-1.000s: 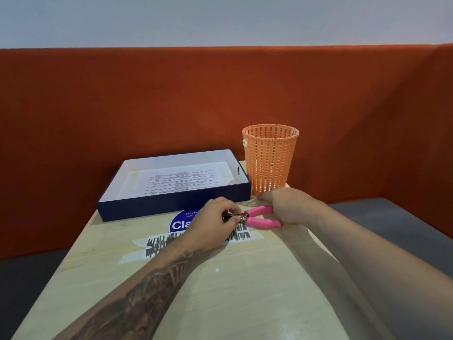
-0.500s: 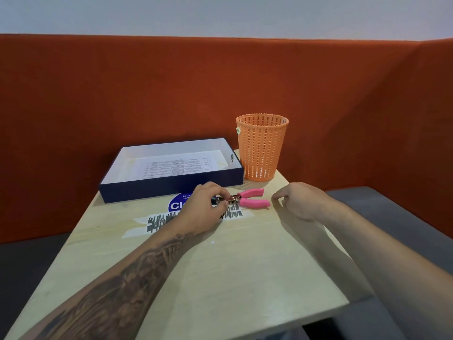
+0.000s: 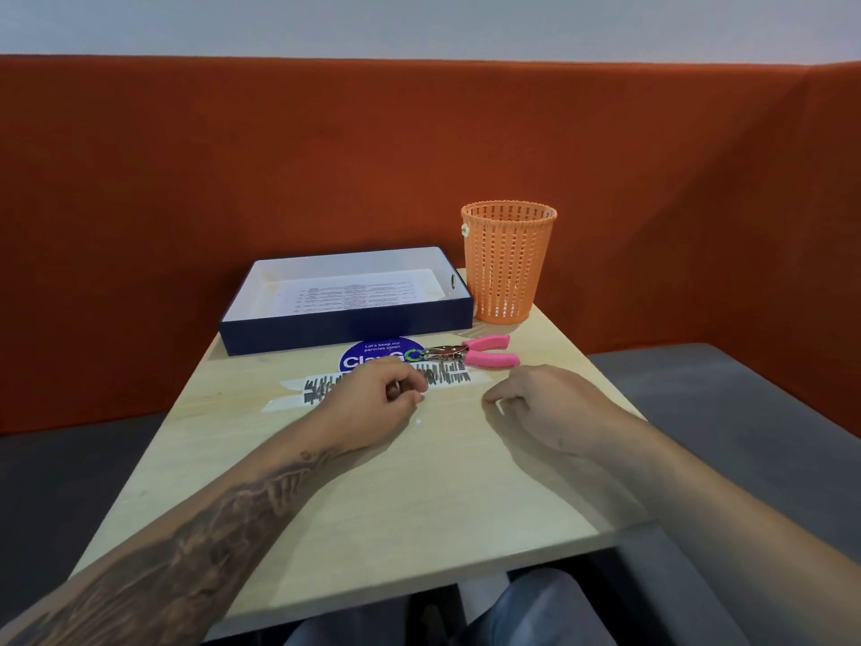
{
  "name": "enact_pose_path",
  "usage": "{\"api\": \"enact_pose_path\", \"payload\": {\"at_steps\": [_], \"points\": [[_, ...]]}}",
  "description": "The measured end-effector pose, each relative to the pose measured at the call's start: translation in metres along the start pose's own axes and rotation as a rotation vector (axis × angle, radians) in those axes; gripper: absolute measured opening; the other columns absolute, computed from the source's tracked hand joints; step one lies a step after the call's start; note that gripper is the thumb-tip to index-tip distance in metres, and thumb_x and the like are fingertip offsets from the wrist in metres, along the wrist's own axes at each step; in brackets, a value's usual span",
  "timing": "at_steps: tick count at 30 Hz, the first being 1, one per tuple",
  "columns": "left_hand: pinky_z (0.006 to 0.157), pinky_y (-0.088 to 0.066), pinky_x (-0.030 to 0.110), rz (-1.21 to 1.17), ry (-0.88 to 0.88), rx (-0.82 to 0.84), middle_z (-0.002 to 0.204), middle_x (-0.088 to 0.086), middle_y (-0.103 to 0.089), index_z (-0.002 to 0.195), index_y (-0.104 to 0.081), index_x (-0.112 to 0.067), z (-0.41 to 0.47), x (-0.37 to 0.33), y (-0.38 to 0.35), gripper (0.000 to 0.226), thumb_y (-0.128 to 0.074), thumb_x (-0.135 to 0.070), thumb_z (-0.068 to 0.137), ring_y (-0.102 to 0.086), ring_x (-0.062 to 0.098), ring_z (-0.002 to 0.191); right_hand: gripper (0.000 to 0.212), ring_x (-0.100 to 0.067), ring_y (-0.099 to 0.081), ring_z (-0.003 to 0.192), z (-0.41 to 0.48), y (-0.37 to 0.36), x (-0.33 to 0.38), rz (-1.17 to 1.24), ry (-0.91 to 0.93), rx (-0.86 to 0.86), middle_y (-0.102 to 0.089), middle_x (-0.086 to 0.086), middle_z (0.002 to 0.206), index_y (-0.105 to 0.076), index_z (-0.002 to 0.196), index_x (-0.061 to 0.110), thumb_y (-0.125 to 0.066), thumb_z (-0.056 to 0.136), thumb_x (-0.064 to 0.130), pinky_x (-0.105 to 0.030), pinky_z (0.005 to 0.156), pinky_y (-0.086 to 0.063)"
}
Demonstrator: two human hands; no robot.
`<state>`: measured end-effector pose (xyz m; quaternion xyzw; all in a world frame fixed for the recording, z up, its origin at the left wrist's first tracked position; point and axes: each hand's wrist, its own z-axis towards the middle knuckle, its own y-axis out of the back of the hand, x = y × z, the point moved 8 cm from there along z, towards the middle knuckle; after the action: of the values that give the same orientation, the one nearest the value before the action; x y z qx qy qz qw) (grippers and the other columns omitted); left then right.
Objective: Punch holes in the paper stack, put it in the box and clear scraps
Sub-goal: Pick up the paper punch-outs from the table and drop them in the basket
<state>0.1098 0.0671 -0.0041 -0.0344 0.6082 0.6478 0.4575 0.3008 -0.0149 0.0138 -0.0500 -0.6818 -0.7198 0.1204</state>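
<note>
Print on boxed paper stack (image 3: 354,293) illegible

Table (image 3: 419,496): pale wood-grain top, smooth and matt. Basket (image 3: 508,263): orange slotted plastic. Punch (image 3: 470,354): shiny metal head, matt pink grips. Box (image 3: 347,326): dark blue card outside, white inside, holding printed paper (image 3: 354,293). Backrest (image 3: 326,156): rust-coloured cloth

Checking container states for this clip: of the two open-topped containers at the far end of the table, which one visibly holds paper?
The navy box holds it: a printed sheet lies flat on its white floor. The orange slatted basket stands upright beside its right end.
</note>
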Motion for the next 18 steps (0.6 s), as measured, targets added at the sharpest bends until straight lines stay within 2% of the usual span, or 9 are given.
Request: {"api": "enact_pose_path", "payload": {"at_steps": [3, 6, 9, 12, 15, 18], "points": [[0.084, -0.056, 0.039, 0.008, -0.044, 0.032, 0.096, -0.01, -0.068, 0.093, -0.075, -0.029, -0.006, -0.003, -0.002, 0.013, -0.067, -0.019, 0.092, -0.064, 0.014, 0.087, 0.054, -0.029, -0.064, 0.099, 0.001, -0.007, 0.026, 0.018, 0.105, -0.001, -0.069, -0.005, 0.101, -0.076, 0.103, 0.025, -0.028, 0.078, 0.029, -0.044, 0.082, -0.054], [0.082, -0.054, 0.034, 0.032, -0.09, 0.028, 0.095, -0.012, -0.068, 0.09, -0.078, -0.025, -0.015, -0.007, 0.004, 0.018, -0.061, -0.017, 0.087, -0.064, 0.009, 0.089, 0.05, -0.019, -0.058, 0.101, 0.006, -0.014, 0.042, 0.087, 0.202, 0.014, -0.063, 0.004, 0.101, -0.077, 0.111, 0.03, -0.036, 0.084, 0.023, -0.043, 0.083, -0.051], [0.082, -0.051, 0.028, 0.102, -0.131, 0.039, 0.096, -0.017, -0.069, 0.09, -0.081, -0.027, -0.027, -0.015, 0.011, 0.033, -0.05, -0.032, 0.08, -0.062, 0.003, 0.095, 0.045, -0.015, -0.055, 0.097, 0.009, -0.02, 0.048, 0.096, 0.255, -0.022, -0.06, 0.005, 0.098, -0.078, 0.111, 0.03, -0.04, 0.087, 0.023, -0.044, 0.079, -0.051], [0.079, -0.048, 0.021, 0.213, -0.187, 0.025, 0.099, -0.016, -0.07, 0.093, -0.083, -0.031, -0.033, -0.023, 0.013, 0.049, -0.038, -0.044, 0.078, -0.061, 0.001, 0.096, 0.057, -0.014, -0.057, 0.094, 0.008, -0.022, 0.047, 0.152, 0.262, -0.072, -0.062, 0.004, 0.096, -0.08, 0.108, 0.027, -0.03, 0.084, 0.04, -0.042, 0.077, -0.051], [0.072, -0.051, 0.026, 0.302, -0.282, -0.004, 0.093, -0.015, -0.07, 0.09, -0.083, -0.03, -0.036, -0.032, 0.012, 0.036, -0.048, -0.034, 0.085, -0.065, 0.007, 0.089, 0.057, -0.015, -0.058, 0.095, 0.005, -0.022, 0.047, 0.134, 0.26, -0.095, -0.062, 0.005, 0.096, -0.08, 0.108, 0.029, -0.029, 0.086, 0.046, -0.041, 0.077, -0.052], [0.064, -0.05, 0.029, 0.364, -0.361, -0.04, 0.088, -0.013, -0.069, 0.086, -0.081, -0.027, -0.039, -0.038, 0.008, 0.019, -0.063, -0.023, 0.087, -0.065, 0.013, 0.084, 0.056, -0.017, -0.057, 0.096, 0.006, -0.024, 0.049, 0.081, 0.263, -0.098, -0.06, 0.007, 0.096, -0.078, 0.111, 0.035, -0.028, 0.087, 0.044, -0.041, 0.075, -0.052]]}}
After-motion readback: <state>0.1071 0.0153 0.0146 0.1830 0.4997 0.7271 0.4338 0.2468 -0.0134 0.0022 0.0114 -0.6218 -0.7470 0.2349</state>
